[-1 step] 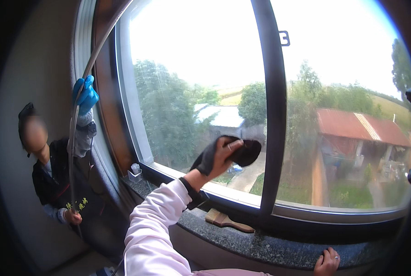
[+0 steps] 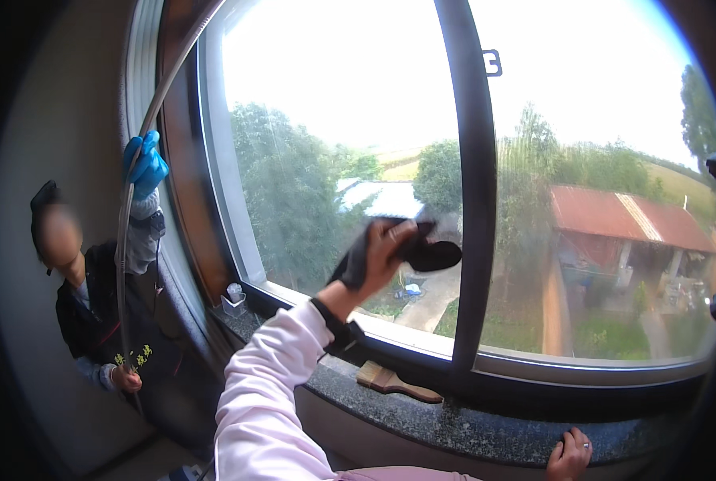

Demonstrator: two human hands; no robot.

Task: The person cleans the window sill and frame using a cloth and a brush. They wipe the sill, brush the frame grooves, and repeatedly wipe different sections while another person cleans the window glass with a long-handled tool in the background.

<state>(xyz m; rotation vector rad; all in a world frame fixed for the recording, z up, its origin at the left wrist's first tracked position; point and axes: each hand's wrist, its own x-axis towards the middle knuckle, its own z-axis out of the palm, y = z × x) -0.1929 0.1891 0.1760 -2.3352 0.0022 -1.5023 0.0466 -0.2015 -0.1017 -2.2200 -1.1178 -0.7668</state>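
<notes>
My left hand (image 2: 380, 255), in a pink-white sleeve with a dark band and strap about the wrist and palm, is closed on a black cloth (image 2: 434, 253). The cloth is against or just in front of the left window pane (image 2: 334, 96), near the dark middle frame bar; whether it touches the glass I cannot tell. My right hand (image 2: 568, 455) rests at the front edge of the speckled stone sill (image 2: 502, 437), fingers laid on it and a ring on one finger. It holds nothing that I can see.
A flat brush (image 2: 398, 383) with a wooden handle lies on the sill below the window. A small clear container (image 2: 233, 301) stands in the left corner. At left, a co-worker (image 2: 101, 313) with one blue-gloved hand (image 2: 145, 166) holds a long grey tube (image 2: 125, 240) reaching upward.
My left hand has moved slightly upward with the cloth, and the cloth's loose end has swung a little to the right. My right hand stays in place.
</notes>
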